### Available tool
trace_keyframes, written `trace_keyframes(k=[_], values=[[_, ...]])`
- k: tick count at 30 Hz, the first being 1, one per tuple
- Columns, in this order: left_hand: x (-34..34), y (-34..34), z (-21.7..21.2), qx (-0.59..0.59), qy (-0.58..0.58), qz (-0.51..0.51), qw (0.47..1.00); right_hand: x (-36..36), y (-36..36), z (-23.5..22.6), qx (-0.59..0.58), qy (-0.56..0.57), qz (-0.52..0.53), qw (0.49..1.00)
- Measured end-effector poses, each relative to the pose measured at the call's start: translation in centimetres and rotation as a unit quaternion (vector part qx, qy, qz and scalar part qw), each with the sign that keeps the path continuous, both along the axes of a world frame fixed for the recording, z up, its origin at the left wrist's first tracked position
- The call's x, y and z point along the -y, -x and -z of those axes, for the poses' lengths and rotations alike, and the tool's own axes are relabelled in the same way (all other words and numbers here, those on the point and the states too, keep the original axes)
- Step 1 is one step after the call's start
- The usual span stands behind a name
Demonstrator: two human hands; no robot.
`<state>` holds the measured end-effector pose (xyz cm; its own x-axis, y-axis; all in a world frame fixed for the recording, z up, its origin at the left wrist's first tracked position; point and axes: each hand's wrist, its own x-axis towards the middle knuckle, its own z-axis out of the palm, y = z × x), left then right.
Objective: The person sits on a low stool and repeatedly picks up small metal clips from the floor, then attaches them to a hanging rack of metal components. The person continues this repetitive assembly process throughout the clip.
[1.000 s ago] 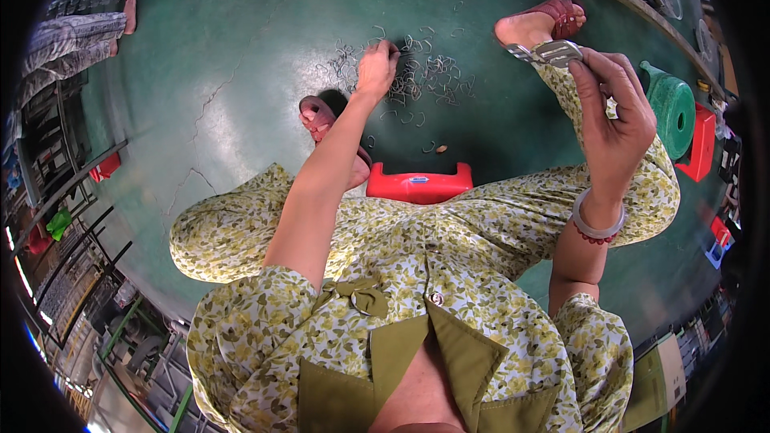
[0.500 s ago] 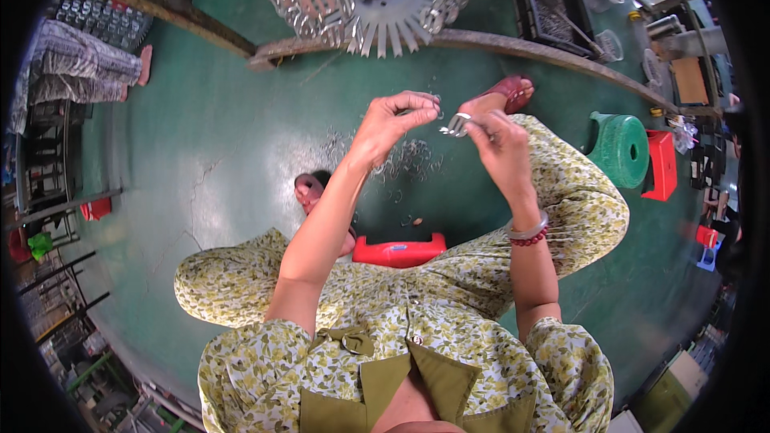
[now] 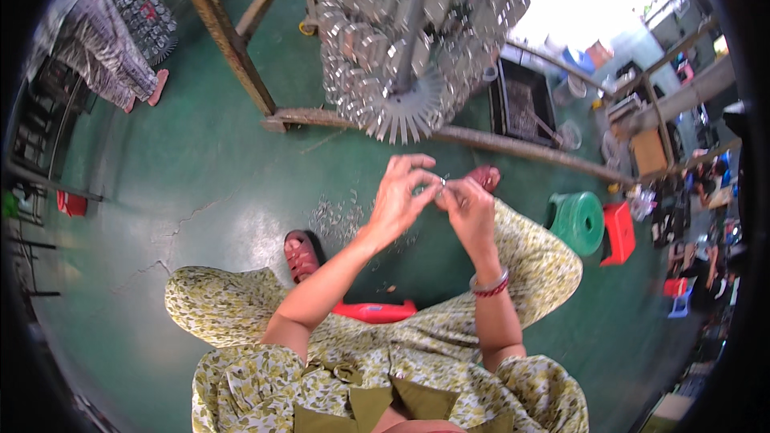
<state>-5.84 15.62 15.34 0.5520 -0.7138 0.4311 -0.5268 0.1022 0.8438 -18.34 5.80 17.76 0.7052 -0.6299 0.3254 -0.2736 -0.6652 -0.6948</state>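
My two hands meet over the floor in front of my knees. My right hand [image 3: 472, 210] is closed, thumb and fingers pinching a small shiny metal piece [image 3: 443, 182]; most of it is hidden by the fingertips. My left hand [image 3: 401, 196] pinches at the same spot with thumb and forefinger, its other fingers raised. Beyond the hands stands a rack of toothed metal discs [image 3: 407, 112] on a central rod. Many shiny metal parts [image 3: 365, 52] hang around it, blurred by motion.
Small metal rings or scraps [image 3: 337, 215] lie scattered on the green floor. A wooden beam [image 3: 513, 147] crosses before the rack. At right stand a green stool [image 3: 579, 223] and a red stool [image 3: 618, 232]; a black tray [image 3: 521, 100] sits behind the beam. Another person's legs [image 3: 108, 52] show at far left.
My hands, apart before, have come together at the metal piece that my right hand held. The view has tilted up, showing more of the rack.
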Motion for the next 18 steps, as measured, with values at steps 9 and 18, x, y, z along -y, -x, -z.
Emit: trace_keyframes(k=[9,18], values=[[-1.7,0.0,-2.9,-0.146,0.059,0.075,0.985,0.1,0.3,-7.0,-0.002,0.005,-0.078,0.997],[-4.4,-2.0,-10.1,-0.155,0.165,0.029,0.974,-3.5,-9.3,-16.3,0.044,0.177,0.043,0.982]])
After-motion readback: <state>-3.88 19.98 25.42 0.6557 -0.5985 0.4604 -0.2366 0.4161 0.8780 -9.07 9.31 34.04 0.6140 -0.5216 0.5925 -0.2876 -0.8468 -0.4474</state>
